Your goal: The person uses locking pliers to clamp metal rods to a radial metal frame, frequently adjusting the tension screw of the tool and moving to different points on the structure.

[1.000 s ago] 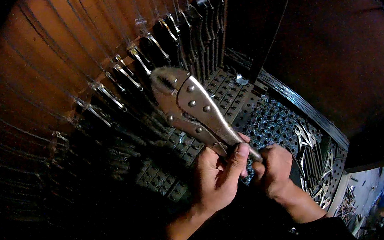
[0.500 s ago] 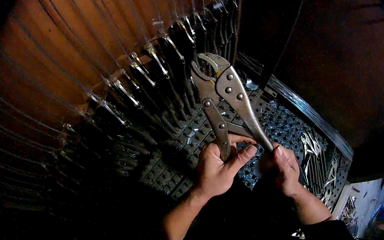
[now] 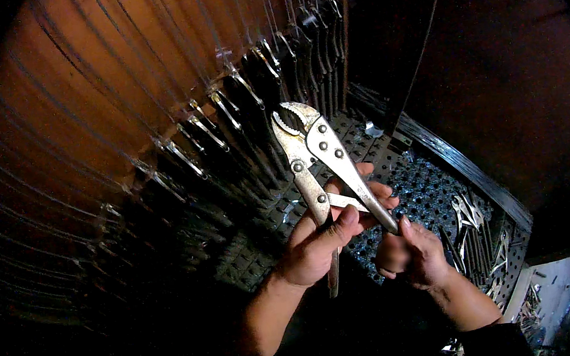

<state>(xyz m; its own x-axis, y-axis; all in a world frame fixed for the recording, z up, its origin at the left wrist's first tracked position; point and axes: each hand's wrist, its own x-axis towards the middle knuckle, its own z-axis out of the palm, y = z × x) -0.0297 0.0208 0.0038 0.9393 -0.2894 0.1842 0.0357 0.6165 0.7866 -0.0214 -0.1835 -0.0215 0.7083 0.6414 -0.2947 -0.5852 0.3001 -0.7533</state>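
Note:
A pair of locking pliers [image 3: 340, 171] with toothed curved jaws is held up in front of me, jaws pointing up and away, slightly apart. My left hand [image 3: 310, 258] grips its left handle, the thumb lying across it and the fingers reaching behind to the right handle. At the lower end of the right handle, my right hand [image 3: 424, 255] pinches the tip between thumb and fingers. Past the jaws hang metal pieces with shiny ends [image 3: 182, 158] on thin wires; shadow makes their lower parts hard to read.
Below lies a perforated dark metal surface [image 3: 287, 211], with small bluish bits [image 3: 417, 177] scattered over it. Silver plier-like parts [image 3: 465, 212] and dark rods [image 3: 479, 255] lie at the right. Long thin rods [image 3: 466, 167] line the right edge. A brown panel [image 3: 143, 61] stands behind the wires.
The pliers have shifted a little down and left and now catch brighter light. My left hand's fingers have spread out behind the right handle. The left handle's lower end now shows below the hand.

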